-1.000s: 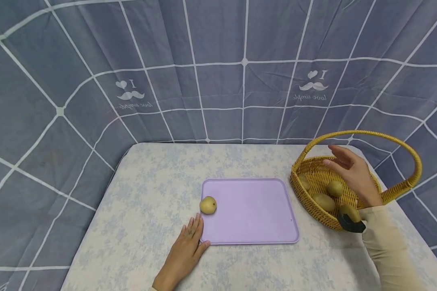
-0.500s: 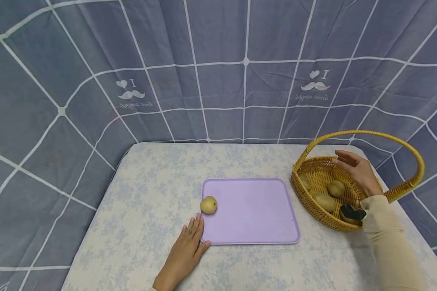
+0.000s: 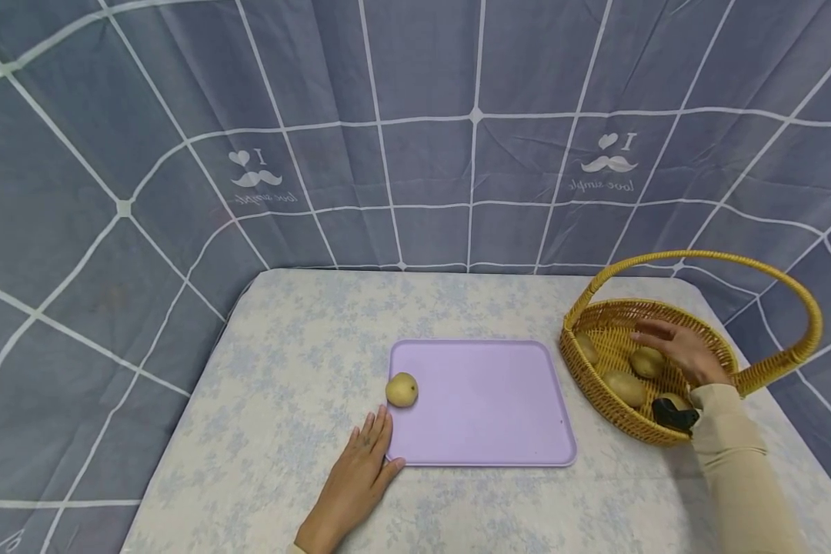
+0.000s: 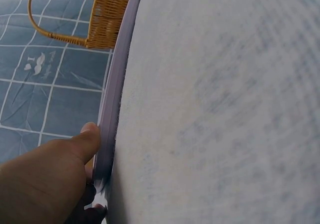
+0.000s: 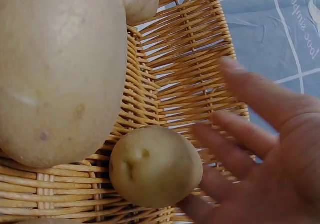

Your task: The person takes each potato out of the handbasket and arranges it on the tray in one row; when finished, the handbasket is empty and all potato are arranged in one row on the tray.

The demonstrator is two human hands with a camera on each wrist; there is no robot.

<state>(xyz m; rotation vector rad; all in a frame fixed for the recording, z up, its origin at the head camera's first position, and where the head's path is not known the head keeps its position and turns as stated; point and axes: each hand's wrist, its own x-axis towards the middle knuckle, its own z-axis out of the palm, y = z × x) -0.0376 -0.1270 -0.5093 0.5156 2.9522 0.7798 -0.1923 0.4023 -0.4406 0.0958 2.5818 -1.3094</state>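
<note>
My right hand point(image 3: 685, 354) is inside the yellow wicker basket point(image 3: 630, 427), fingers spread and stretched beside a small round potato point(image 5: 155, 166). In the right wrist view the fingertips reach right by that potato's edge, and nothing is gripped. A bigger oval potato point(image 5: 60, 74) and another potato point(image 5: 140, 1) lie close by; one more point(image 3: 675, 400) is partly hidden under the wrist camera. Flat at the near left corner of the lilac tray point(image 3: 485, 404) rests my left hand point(image 3: 356, 477), its thumb point(image 4: 89, 139) at the tray's edge. On the tray's left side sits a potato point(image 3: 402, 390).
The basket's tall handle point(image 3: 706, 255) arches over my right hand. A pale flowered cloth point(image 3: 298, 362) covers the table. Behind it hangs a grey-blue curtain point(image 3: 422, 169) with white lines.
My right hand has lowered from above the basket's far side, down toward the small round potato. My left hand stays at the tray corner.
</note>
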